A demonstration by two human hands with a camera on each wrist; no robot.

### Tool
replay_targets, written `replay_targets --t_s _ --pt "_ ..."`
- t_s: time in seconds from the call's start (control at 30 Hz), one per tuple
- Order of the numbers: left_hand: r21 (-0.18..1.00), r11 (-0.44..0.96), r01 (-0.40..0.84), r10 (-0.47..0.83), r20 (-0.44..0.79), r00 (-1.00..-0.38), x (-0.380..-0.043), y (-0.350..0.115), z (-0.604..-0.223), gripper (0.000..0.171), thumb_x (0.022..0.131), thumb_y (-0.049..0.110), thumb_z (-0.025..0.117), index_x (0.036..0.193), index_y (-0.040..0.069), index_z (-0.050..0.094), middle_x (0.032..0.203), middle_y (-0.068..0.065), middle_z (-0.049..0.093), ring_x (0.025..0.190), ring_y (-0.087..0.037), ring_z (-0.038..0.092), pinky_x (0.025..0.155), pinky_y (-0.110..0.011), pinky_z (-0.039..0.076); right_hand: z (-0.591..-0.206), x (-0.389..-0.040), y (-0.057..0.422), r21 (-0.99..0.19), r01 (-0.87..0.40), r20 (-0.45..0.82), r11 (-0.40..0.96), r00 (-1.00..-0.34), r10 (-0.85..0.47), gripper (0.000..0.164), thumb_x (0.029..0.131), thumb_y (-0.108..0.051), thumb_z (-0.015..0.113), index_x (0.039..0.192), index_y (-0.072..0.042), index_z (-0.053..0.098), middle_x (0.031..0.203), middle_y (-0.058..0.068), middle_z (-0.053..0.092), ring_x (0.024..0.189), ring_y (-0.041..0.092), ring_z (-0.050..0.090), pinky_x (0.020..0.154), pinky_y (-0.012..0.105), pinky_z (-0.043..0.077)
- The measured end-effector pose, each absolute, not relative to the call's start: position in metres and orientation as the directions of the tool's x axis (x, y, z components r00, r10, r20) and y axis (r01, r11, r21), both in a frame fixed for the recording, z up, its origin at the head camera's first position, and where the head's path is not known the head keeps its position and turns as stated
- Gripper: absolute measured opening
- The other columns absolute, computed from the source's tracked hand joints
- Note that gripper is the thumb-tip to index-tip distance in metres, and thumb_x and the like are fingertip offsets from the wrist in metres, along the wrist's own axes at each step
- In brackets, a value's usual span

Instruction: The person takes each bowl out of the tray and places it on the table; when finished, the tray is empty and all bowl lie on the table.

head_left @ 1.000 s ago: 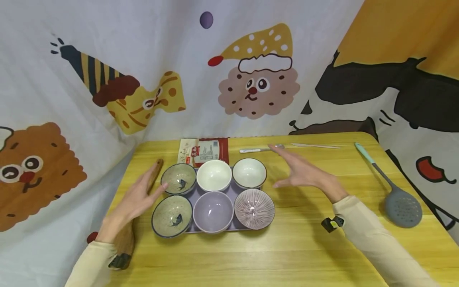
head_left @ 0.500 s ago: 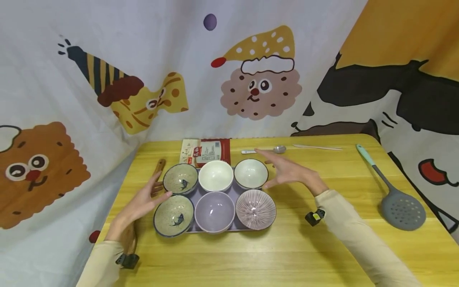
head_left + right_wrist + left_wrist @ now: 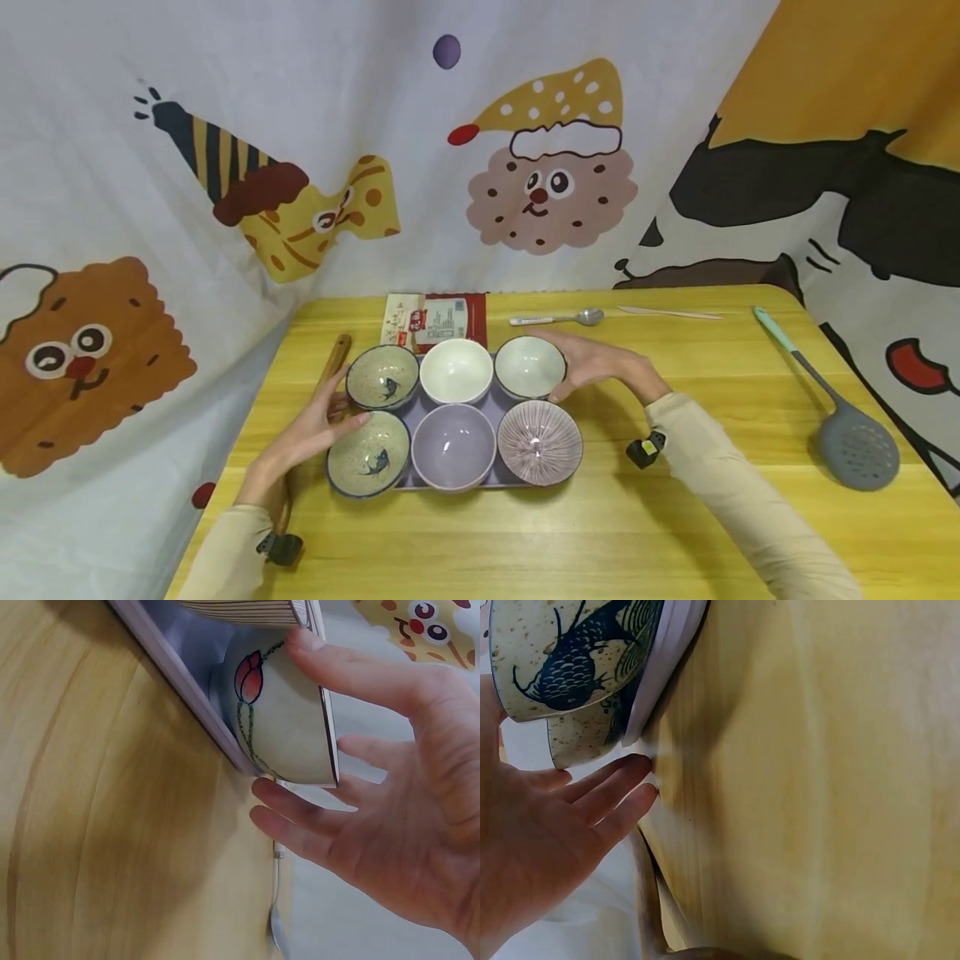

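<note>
A lilac tray (image 3: 491, 481) bears several bowls in two rows. My left hand (image 3: 303, 433) is at its left side, beside the speckled bowls with blue fish, the back one (image 3: 382, 377) and the front one (image 3: 369, 454). In the left wrist view its fingers (image 3: 615, 787) reach low near the tray's edge. My right hand (image 3: 596, 360) spreads around the white dark-rimmed bowl (image 3: 529, 367) at the back right. The right wrist view shows a red bud on that bowl, the thumb right at its rim, the fingers extended beside it. A streaked bowl (image 3: 540, 442) stands in front.
A white bowl (image 3: 456, 371) and a purple bowl (image 3: 453, 447) fill the middle. Behind lie a red-and-cream packet (image 3: 450, 319), a spoon (image 3: 588, 317) and a thin pale stick (image 3: 669, 313). A wooden-handled utensil (image 3: 339, 354) lies left, a grey slotted turner (image 3: 857, 446) right.
My right hand has moved left to the back right bowl. The left hand has come lower and closer to the tray's left side. The bowls keep their places on the tray.
</note>
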State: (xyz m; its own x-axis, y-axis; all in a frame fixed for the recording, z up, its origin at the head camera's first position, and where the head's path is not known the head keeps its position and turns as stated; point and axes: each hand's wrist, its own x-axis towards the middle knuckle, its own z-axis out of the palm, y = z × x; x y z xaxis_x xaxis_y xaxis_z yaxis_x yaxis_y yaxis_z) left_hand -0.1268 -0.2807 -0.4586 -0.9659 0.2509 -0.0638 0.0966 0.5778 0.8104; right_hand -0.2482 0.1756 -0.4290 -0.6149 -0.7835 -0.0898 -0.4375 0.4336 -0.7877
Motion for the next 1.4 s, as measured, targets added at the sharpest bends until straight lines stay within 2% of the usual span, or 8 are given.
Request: replay_targets --t_s 0.17,0.4,0.7,0.83,1.0,1.1,1.4 --pt "0.839 0.538 0.082 0.269 -0.078 -0.960 -0.128 -0.281 -0.461 0.095 0.099 0.026 0.064 0.162 0.002 -0.004 0.145 -0.039 0.045 0.132 -0.051 0.050 0.108 -0.059 0.042 -0.431 -0.250 0.176 -0.807 -0.426 -0.091 0.410 -0.596 -0.798 0.113 0.061 -0.016 0.090 0.157 -0.005 0.030 0.151 0.020 0.046 0.139 0.041 0.044 0.113 0.064 0.034" --pt "0.841 0.538 0.056 0.252 -0.098 -0.963 -0.128 -0.279 -0.462 0.093 0.101 0.026 0.061 0.162 0.004 -0.005 0.146 -0.038 0.044 0.133 -0.050 0.050 0.109 -0.057 0.042 -0.440 -0.252 0.178 -0.810 -0.438 -0.038 0.390 -0.624 -0.781 0.113 0.059 -0.016 0.093 0.155 -0.004 0.035 0.148 0.019 0.050 0.136 0.041 0.047 0.112 0.063 0.035" --pt "0.858 0.512 0.045 0.246 -0.096 -0.964 -0.129 -0.276 -0.461 0.092 0.101 0.022 0.061 0.162 0.003 -0.005 0.145 -0.039 0.045 0.130 -0.050 0.053 0.107 -0.056 0.045 -0.452 -0.251 0.186 -0.788 -0.456 0.031 0.414 -0.701 -0.713 0.112 0.057 -0.021 0.098 0.154 -0.013 0.042 0.146 0.009 0.055 0.135 0.033 0.050 0.111 0.062 0.038" --pt "0.863 0.503 0.047 0.246 -0.091 -0.965 -0.130 -0.277 -0.462 0.091 0.101 0.020 0.060 0.162 0.002 -0.005 0.144 -0.039 0.046 0.129 -0.049 0.054 0.105 -0.056 0.046 -0.457 -0.249 0.192 -0.795 -0.441 0.060 0.417 -0.741 -0.669 0.114 0.057 -0.026 0.099 0.154 -0.014 0.041 0.147 0.011 0.054 0.133 0.034 0.052 0.108 0.061 0.041" --pt "0.862 0.504 0.058 0.244 -0.077 -0.967 -0.131 -0.278 -0.465 0.090 0.100 0.018 0.060 0.161 0.000 -0.003 0.144 -0.040 0.046 0.127 -0.050 0.055 0.104 -0.056 0.047 -0.460 -0.243 0.200 -0.803 -0.402 0.073 0.440 -0.799 -0.596 0.120 0.058 -0.032 0.100 0.157 -0.015 0.035 0.154 0.015 0.045 0.133 0.041 0.051 0.102 0.060 0.047" --pt "0.863 0.502 0.059 0.244 -0.076 -0.967 -0.131 -0.279 -0.466 0.089 0.101 0.018 0.060 0.161 0.000 -0.003 0.144 -0.040 0.046 0.127 -0.050 0.055 0.104 -0.056 0.047 -0.460 -0.239 0.203 -0.803 -0.392 0.089 0.448 -0.823 -0.562 0.120 0.059 -0.032 0.099 0.158 -0.018 0.034 0.157 0.016 0.041 0.133 0.044 0.050 0.098 0.059 0.050" --pt "0.873 0.485 0.044 0.246 -0.089 -0.965 -0.131 -0.279 -0.466 0.089 0.101 0.018 0.060 0.162 0.002 -0.003 0.146 -0.040 0.043 0.129 -0.050 0.053 0.104 -0.055 0.047 -0.461 -0.228 0.217 -0.829 -0.333 0.118 0.449 -0.889 -0.442 0.118 0.063 -0.024 0.098 0.159 -0.015 0.031 0.158 0.022 0.037 0.128 0.049 0.055 0.093 0.055 0.055"
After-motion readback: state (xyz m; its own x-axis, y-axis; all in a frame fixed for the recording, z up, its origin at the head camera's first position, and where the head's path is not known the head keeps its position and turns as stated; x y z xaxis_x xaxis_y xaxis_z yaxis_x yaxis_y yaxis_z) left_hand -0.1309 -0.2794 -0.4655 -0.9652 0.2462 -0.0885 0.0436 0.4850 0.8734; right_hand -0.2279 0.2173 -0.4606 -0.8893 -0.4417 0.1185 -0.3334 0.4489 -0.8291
